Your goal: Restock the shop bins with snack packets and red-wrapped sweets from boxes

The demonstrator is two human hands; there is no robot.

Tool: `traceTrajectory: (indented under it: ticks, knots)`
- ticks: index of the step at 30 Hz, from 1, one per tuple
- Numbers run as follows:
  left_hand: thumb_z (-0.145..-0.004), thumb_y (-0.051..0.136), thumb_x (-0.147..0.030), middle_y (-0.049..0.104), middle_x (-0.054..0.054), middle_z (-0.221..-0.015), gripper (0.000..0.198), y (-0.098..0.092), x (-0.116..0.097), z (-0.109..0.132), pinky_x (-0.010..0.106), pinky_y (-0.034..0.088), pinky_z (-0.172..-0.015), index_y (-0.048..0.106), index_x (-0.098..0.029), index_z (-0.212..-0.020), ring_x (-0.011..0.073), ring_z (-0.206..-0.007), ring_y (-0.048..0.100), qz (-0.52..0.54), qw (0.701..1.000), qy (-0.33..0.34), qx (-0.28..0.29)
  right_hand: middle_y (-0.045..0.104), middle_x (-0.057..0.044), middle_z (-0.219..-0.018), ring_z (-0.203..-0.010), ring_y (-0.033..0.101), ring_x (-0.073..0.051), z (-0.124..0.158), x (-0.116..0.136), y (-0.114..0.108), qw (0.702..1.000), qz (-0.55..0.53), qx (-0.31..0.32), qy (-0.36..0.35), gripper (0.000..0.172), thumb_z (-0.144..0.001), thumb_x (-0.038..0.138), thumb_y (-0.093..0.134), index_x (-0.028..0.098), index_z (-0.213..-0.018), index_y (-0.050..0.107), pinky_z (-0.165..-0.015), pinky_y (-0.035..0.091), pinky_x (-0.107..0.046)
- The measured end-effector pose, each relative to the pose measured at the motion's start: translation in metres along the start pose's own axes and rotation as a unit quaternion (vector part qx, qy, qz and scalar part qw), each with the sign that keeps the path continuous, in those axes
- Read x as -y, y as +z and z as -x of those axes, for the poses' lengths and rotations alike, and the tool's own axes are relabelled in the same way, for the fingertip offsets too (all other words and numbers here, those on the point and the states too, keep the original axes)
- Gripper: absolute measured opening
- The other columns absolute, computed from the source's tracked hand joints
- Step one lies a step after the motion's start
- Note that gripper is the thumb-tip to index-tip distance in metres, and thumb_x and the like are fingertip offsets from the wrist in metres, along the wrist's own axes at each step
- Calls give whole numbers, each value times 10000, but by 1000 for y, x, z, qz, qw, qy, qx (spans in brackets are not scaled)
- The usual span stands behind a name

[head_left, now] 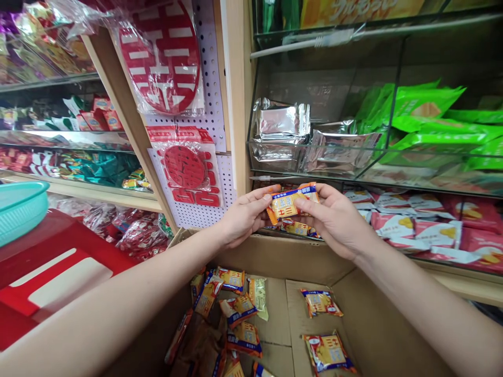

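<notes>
Between them, my left hand [249, 212] and my right hand [334, 217] hold a small orange, yellow and blue snack packet [288, 205]. My left thumb and fingers pinch its left end. The right thumb presses on the front near the other end, where part of what may be a second packet shows behind. Similar packets [296, 229] lie in the lower shelf compartment just beneath my hands. Below is an open cardboard box [271, 254] with several more of these packets [328, 352] scattered on its bottom, and one pale yellow packet [258, 297] among them.
Silver packets [281, 125] and green packets [424, 120] fill the clear-fronted shelf above. Red and white packets [416, 222] sit at the right. Red paper decorations [163, 57] hang on a pegboard [212, 78]. A red object [58, 267] and a turquoise basket [23, 204] stand at the left.
</notes>
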State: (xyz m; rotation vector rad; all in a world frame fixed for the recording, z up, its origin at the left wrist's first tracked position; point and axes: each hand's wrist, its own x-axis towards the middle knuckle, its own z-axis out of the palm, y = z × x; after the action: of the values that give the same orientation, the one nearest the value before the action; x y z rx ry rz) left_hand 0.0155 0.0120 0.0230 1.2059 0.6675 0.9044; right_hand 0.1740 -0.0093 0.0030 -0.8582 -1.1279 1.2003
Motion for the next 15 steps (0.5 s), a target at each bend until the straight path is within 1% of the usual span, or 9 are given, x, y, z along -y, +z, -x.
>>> traceTrajectory:
  ticks: [2, 4, 5, 6, 8, 10, 12, 13, 15]
  knots:
    - [-824, 435, -170, 622, 78, -980, 299, -2, 0, -1, 245, 474, -637, 486, -156, -1119, 101, -703, 600, -15, 1000, 10, 7, 582, -19, -918, -797, 594, -169, 0, 1, -2, 999, 14, 12, -33, 346, -669, 294, 622, 222, -949, 431, -685, 508, -346]
    - [-816, 446, -177, 617, 71, -986, 329, -6, 2, -3, 258, 479, -666, 449, -174, -1145, 104, -724, 605, -56, 998, 23, -2, 576, -26, -971, -836, 584, -165, -1, 2, -5, 990, 90, 12, -109, 323, -707, 287, 578, 229, -995, 443, -728, 495, -342]
    - [-813, 449, -179, 617, 71, -990, 354, -9, 3, -5, 273, 480, -695, 420, -176, -1166, 110, -747, 608, -94, 995, 33, -13, 570, -33, -998, -856, 576, -163, -1, 3, -7, 976, 147, 3, -158, 318, -720, 279, 562, 226, -1015, 458, -753, 483, -335]
    - [-808, 454, -178, 616, 76, -997, 367, -13, 4, -7, 291, 478, -732, 407, -169, -1171, 119, -783, 607, -145, 988, 49, -27, 562, -40, -1026, -878, 567, -163, -1, 4, -10, 955, 211, -8, -206, 312, -730, 265, 549, 222, -1030, 476, -775, 470, -327]
    - [-794, 467, -185, 615, 91, -1010, 334, -21, 7, -11, 322, 461, -804, 452, -135, -1123, 145, -866, 592, -282, 955, 81, -33, 546, -53, -1074, -920, 550, -170, -2, 5, -16, 903, 336, -12, -266, 327, -744, 231, 526, 217, -1069, 493, -800, 447, -317]
    - [-780, 477, -199, 610, 100, -1034, 275, -28, 9, -16, 344, 438, -862, 529, -112, -1036, 175, -940, 568, -417, 903, 106, -10, 552, -63, -1070, -938, 546, -178, -4, 4, -23, 865, 428, 11, -262, 379, -746, 206, 510, 212, -1121, 458, -797, 438, -318]
    - [-779, 465, -200, 591, 102, -1084, 290, -31, 10, -20, 353, 413, -907, 545, -112, -1044, 191, -1001, 544, -508, 853, 123, 17, 573, -68, -1028, -918, 555, -180, -8, 1, -28, 839, 493, 39, -226, 392, -735, 195, 509, 190, -1119, 433, -782, 435, -318]
    - [-783, 448, -183, 577, 103, -1115, 327, -30, 10, -23, 347, 400, -927, 517, -112, -1094, 188, -1029, 532, -531, 836, 137, 19, 585, -69, -995, -899, 560, -180, -10, 0, -30, 825, 521, 52, -210, 360, -734, 192, 505, 178, -1089, 446, -773, 433, -316]
    - [-784, 405, -131, 545, 111, -1167, 405, -27, 10, -29, 325, 384, -950, 432, -102, -1187, 173, -1076, 505, -552, 816, 169, 5, 592, -71, -956, -884, 557, -180, -16, 0, -30, 791, 572, 83, -201, 262, -741, 182, 482, 161, -1002, 503, -773, 422, -308]
